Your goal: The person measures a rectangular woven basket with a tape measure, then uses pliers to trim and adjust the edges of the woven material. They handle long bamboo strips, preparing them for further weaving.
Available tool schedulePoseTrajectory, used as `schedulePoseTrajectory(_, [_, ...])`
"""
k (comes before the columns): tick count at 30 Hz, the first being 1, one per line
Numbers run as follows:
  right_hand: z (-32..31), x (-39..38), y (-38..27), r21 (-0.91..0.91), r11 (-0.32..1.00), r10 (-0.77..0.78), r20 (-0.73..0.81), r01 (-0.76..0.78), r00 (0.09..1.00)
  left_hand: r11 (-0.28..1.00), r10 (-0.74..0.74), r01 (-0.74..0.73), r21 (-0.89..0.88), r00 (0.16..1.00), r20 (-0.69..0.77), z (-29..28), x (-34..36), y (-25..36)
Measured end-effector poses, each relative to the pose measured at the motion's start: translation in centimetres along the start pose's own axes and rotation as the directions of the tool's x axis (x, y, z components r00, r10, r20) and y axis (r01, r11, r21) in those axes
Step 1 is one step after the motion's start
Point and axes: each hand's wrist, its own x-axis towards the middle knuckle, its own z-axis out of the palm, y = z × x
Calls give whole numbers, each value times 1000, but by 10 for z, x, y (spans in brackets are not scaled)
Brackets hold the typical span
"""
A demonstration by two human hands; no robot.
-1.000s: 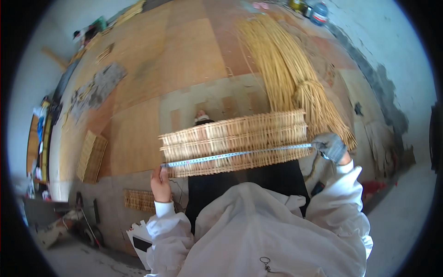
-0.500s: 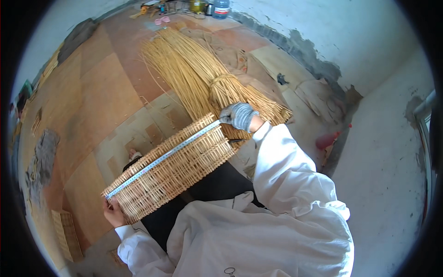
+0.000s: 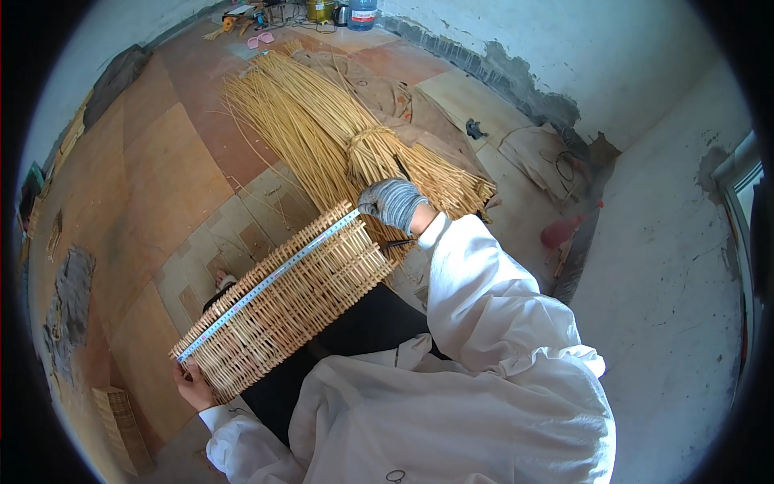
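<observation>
Two hands on one woven basket (image 3: pixel 302 310); it lies slantwise across the lap (image 3: pixel 363 323), left end past the lap's left edge, right end toward the far right.

Change vs 1 s ago: basket has gone from near level to a steep slant, right end farther out, and the view has turned right. Tape measure (image 3: pixel 270 281) now runs close to the far long edge instead of the near one. Last half second: only a small shift. Net: tape looks straight and spans the basket end to end.

Left hand (image 3: pixel 195 389): bare, fingers nearly closed, pinching the basket's left end; can't tell if it also pins the tape. Right hand (image 3: pixel 393 203): gray glove, fingers curled closed on the tape at the right end, just beside the cane bundle (image 3: pixel 322 121). Tape case not visible.
</observation>
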Motion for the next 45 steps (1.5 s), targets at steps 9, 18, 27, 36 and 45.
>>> schedulePoseTrajectory(9, [13, -66, 4, 664, 725, -66, 335, -186, 940, 829, 527, -559, -1, 781, 334, 43, -112, 178])
schedulePoseTrajectory(18, [0, -73, 2, 261, 853, 387, 263, -452, 884, 681, 556, -703, 204, 678, 480, 67, -128, 170])
schedulePoseTrajectory(27, [-54, 32, 82, 271, 959, 61, 78, -80, 995, 665, 599, -727, 172, 656, 459, 70, -123, 175])
schedulePoseTrajectory(36, [-105, 25, -9, 454, 838, 112, 399, -302, 910, 890, 453, -445, -96, 842, 294, 17, -111, 169])
schedulePoseTrajectory(45, [-78, 30, -4, 387, 836, -78, 786, -389, 613, 975, -130, 90, -203, 973, -189, -18, -22, 29])
